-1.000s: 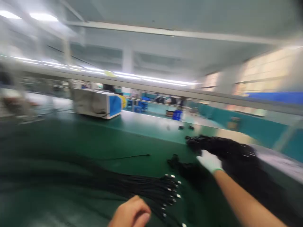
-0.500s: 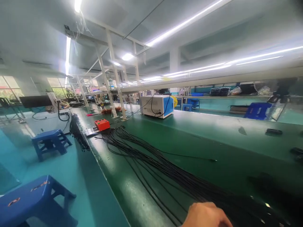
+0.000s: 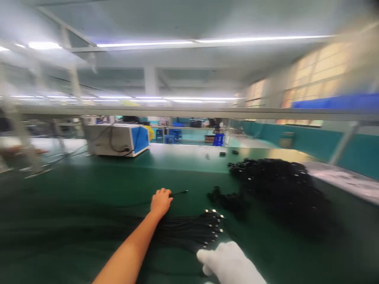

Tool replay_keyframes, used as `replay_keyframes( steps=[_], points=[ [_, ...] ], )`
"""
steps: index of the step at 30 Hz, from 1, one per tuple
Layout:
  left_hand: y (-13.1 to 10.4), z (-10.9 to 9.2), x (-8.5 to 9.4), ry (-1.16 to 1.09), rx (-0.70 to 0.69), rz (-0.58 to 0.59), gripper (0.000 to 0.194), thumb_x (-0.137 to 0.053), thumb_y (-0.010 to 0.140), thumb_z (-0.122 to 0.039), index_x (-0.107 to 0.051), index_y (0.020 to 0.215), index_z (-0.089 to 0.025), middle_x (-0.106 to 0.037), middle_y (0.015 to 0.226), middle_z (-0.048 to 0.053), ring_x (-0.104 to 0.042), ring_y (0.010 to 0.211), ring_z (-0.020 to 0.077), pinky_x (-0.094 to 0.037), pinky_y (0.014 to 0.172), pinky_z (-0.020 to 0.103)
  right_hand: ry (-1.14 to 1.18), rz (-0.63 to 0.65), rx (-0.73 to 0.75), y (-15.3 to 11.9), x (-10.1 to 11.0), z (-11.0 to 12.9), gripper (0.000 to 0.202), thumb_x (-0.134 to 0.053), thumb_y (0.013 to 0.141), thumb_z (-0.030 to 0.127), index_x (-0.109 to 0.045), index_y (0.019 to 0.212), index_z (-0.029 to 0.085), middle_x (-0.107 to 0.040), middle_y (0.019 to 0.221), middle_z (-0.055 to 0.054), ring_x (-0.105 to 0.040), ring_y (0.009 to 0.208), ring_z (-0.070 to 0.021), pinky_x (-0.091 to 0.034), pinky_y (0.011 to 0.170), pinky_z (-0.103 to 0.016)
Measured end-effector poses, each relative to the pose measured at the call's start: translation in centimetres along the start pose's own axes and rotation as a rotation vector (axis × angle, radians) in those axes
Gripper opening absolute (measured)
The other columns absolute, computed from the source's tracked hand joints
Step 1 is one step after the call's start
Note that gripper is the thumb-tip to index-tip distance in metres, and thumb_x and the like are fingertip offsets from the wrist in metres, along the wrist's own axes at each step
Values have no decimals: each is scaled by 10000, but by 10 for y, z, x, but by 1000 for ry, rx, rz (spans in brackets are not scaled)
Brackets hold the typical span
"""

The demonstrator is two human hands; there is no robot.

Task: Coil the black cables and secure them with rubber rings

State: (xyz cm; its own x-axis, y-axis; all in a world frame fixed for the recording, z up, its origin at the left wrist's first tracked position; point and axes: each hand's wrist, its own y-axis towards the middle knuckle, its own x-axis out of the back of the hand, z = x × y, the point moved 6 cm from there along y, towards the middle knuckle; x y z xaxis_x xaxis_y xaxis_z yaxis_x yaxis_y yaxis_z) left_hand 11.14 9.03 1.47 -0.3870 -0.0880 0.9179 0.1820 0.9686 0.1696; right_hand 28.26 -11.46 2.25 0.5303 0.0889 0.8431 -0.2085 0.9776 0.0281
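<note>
Green table point(image 3: 118, 183), view blurred. Left hand point(image 3: 161, 202) lies over single cable point(image 3: 180, 192), end showing to its right; cannot tell if gripped. Gloved right hand point(image 3: 226, 260), half-curled, beside white-tipped end of cable bundle point(image 3: 186, 230); hold unclear. Left forearm point(image 3: 130, 246) crosses bundle: brushing could skew ends.

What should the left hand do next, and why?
Probably draw the single cable toward the cable bundle: the bare left hand is at that cable, which lies apart on the bundle's far side, while the gloved right hand is near the bundle's white tips.
</note>
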Motion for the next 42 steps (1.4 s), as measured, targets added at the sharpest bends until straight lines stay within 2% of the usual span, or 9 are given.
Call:
replay_keyframes(
  steps=[5,10,14,17,23,26,33,36,42],
  points=[
    [-2,-7,14,-17,-40,8,177,-408,902,-209,-580,932,-183,-620,827,21,-587,778,164,-467,739,308,74,-35,-36,-5,37,-6,293,-550,661,205,-661,928,248,-637,865,-64,-509,854,-247,-376,755,-336],
    [-77,-69,69,-284,-437,-40,269,-396,878,-364,-626,985,-275,-637,964,6,-582,902,183,-450,788,236,687,-190,-48,4,46,-22,323,-453,824,400,-618,1029,213,-645,889,-69,-558,810,-186,-415,762,-319],
    [-146,-105,85,-230,-683,-95,241,-461,842,-305,-682,925,-357,-655,916,-12,-585,733,156,-457,631,195,1247,373,73,15,16,1,562,-405,790,590,-625,955,100,-631,745,-76,-529,539,-111,-423,523,-231],
    [-163,-109,86,-99,-665,-163,213,-508,830,-296,-675,951,-349,-671,915,-14,-573,711,154,-439,627,209,1204,666,55,7,-6,12,376,-618,674,376,-665,905,84,-622,663,-44,-501,464,-66,-368,418,-143],
    [-170,-121,83,-75,-558,161,171,-497,879,-233,-649,802,-235,-656,831,-34,-547,791,131,-339,748,253,1695,1229,120,-13,-53,38,495,-487,654,344,-598,989,-3,-672,660,-185,-591,417,-164,-397,322,-185],
    [-171,-128,81,-44,-579,244,159,-528,870,-190,-635,754,-209,-628,760,-52,-526,751,102,-297,747,258,1750,1307,143,-12,-65,42,456,-481,678,287,-557,1036,15,-685,760,-210,-671,578,-240,-478,373,-247],
    [-163,-131,60,-85,-622,252,183,-501,879,-221,-669,807,-230,-662,835,-26,-556,798,129,-338,762,269,1883,1202,182,-11,-72,44,412,-593,672,314,-622,896,-29,-682,648,-180,-637,460,-174,-458,355,-180],
    [-148,-97,37,-171,-525,194,288,-379,919,-255,-639,1036,-293,-683,997,-22,-599,891,146,-402,804,262,2001,940,337,0,-49,34,403,-649,695,363,-644,904,18,-700,701,-152,-673,559,-198,-523,447,-238],
    [-141,-35,-5,78,-430,14,298,-401,876,-377,-684,843,-288,-712,821,8,-656,722,181,-480,666,262,2215,319,406,27,22,-12,257,-609,813,330,-591,1044,219,-687,773,39,-639,658,-117,-518,578,-260]
  ],
)
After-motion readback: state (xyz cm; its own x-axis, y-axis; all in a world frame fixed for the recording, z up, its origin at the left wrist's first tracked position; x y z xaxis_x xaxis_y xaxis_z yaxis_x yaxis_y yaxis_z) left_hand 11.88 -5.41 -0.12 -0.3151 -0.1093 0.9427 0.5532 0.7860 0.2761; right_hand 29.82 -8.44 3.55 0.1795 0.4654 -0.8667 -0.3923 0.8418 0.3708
